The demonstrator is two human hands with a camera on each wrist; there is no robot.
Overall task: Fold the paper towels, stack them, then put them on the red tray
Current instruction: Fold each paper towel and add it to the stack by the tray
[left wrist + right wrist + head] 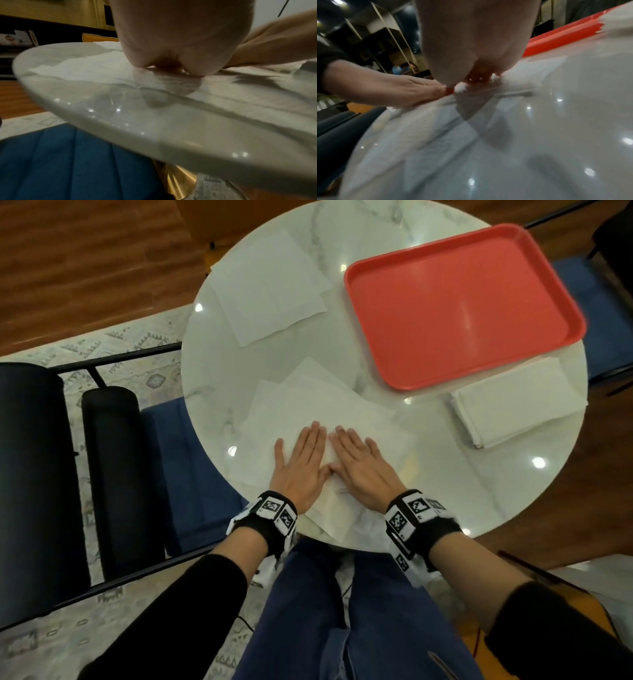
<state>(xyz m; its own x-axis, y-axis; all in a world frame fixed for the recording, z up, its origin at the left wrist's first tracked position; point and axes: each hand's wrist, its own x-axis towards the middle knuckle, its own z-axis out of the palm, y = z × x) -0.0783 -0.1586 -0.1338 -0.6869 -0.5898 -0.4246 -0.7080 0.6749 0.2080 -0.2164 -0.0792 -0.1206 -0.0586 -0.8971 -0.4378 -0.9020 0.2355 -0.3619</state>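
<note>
**Paper towel pressed flat under both palms at the near edge of the table**

The paper towel being worked (329, 419) lies at the near side of the round marble table (212, 378), on top of other loose sheets that fan out beneath it. It is judged to be very light, limp and easily creased or torn; it can be expected to slide on the glossy top unless it is held down. Corners or a free edge are judged the best places for a pinch, with the flat of the other hand kept on the sheet as an anchor.

The left hand (301, 463) and the right hand (363, 463) are laid side by side on the sheet, palms down, fingers straight and close together, the thumbs meeting between them. Nothing is pinched or gripped. From the wrist views only the heels of the hands are seen close to the paper, and the fingertips are hidden.

Further out, more unfolded sheets (270, 285) lie at the far left of the table. A folded stack (517, 402) sits at the right edge, just beside the red tray (462, 302), on which nothing is seen. Folding is therefore judged to be partly done, the tray step not yet begun.
</note>
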